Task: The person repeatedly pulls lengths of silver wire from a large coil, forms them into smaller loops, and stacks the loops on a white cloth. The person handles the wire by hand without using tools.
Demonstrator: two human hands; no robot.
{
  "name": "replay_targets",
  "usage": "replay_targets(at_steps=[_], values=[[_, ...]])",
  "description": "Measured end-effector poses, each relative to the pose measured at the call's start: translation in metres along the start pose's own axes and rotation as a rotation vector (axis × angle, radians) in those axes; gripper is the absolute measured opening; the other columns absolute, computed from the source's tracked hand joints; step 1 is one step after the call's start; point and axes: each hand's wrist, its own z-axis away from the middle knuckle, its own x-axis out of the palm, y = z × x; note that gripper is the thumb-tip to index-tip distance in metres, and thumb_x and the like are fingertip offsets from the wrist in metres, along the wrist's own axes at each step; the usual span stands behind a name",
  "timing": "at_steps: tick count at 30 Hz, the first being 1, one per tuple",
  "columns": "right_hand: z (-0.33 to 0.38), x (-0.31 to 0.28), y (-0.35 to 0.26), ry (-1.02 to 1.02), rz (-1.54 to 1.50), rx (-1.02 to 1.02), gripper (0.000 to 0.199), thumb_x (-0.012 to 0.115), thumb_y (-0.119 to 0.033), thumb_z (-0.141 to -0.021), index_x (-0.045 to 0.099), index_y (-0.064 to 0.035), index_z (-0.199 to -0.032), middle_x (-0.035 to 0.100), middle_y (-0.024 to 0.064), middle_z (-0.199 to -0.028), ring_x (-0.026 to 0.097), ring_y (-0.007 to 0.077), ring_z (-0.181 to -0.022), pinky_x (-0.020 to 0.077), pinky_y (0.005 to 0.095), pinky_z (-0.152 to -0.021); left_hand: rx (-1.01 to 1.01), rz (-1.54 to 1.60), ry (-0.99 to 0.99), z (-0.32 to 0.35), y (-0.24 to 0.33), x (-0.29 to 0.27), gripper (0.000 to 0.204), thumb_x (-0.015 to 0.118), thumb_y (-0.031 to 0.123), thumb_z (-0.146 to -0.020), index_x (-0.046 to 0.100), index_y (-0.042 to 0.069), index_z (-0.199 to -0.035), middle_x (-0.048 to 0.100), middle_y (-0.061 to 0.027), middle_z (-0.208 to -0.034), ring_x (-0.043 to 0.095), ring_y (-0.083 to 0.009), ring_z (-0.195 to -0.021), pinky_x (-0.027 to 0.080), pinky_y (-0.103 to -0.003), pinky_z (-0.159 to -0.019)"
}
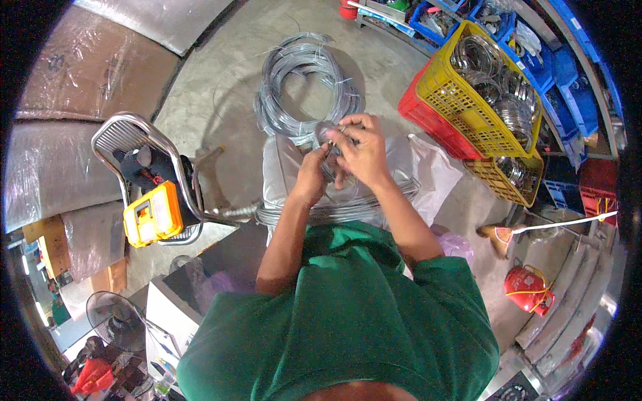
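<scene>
In front of my chest, my left hand [311, 175] and my right hand [362, 147] are close together, fingers curled around a small coil of grey wire [324, 133]. My fingers cover much of that coil. Just beyond them a large coil of grey wire [273, 87] lies on the floor. More loops of wire [294, 214] are spread across my lap, over grey trousers [281, 164].
At the right, a yellow crate [435, 87] full of wire coils rests on a red crate [418, 110]. A metal chair [182, 157] with a yellow case [153, 214] stands left. A broom [498, 240] and red gas cylinder [528, 291] are lower right.
</scene>
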Motion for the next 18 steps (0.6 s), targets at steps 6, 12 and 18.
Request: replay_targets(at_steps=[6, 12, 18], values=[[-0.045, -0.033, -0.012, -0.072, -0.186, -0.005, 0.021, 0.079, -0.022, -0.080, 0.075, -0.0012, -0.081, 0.067, 0.0103, -0.093, 0.066, 0.0229, -0.087, 0.0513, 0.0326, -0.080, -0.046, 0.095, -0.139, 0.013, -0.012, -0.001, 0.045, 0.044, 0.047, -0.102, 0.057, 0.005, -0.098, 0.038, 0.0004, -0.056, 0.032, -0.0112, -0.044, 0.033, -0.029, -0.052], [-0.064, -0.068, -0.023, -0.015, -0.197, -0.108, 0.020, 0.080, -0.019, -0.079, 0.074, -0.0002, -0.078, 0.070, 0.0094, -0.093, 0.066, 0.0208, -0.089, 0.0505, 0.0316, -0.082, -0.121, -0.104, -0.021, 0.025, -0.007, -0.004, 0.045, 0.046, 0.052, -0.101, 0.056, 0.010, -0.086, 0.037, 0.0038, -0.059, 0.033, -0.0087, -0.049, 0.028, -0.026, -0.049], [-0.077, -0.080, -0.020, -0.024, -0.115, 0.082, 0.030, 0.082, -0.024, -0.080, 0.073, 0.0001, -0.097, 0.066, 0.0103, -0.109, 0.062, 0.0188, -0.095, 0.0485, 0.0287, -0.082, -0.115, 0.020, -0.005, 0.036, 0.012, 0.013, 0.048, 0.044, 0.056, -0.100, 0.055, 0.013, -0.083, 0.036, 0.0049, -0.055, 0.031, -0.0087, -0.044, 0.022, -0.027, -0.043]])
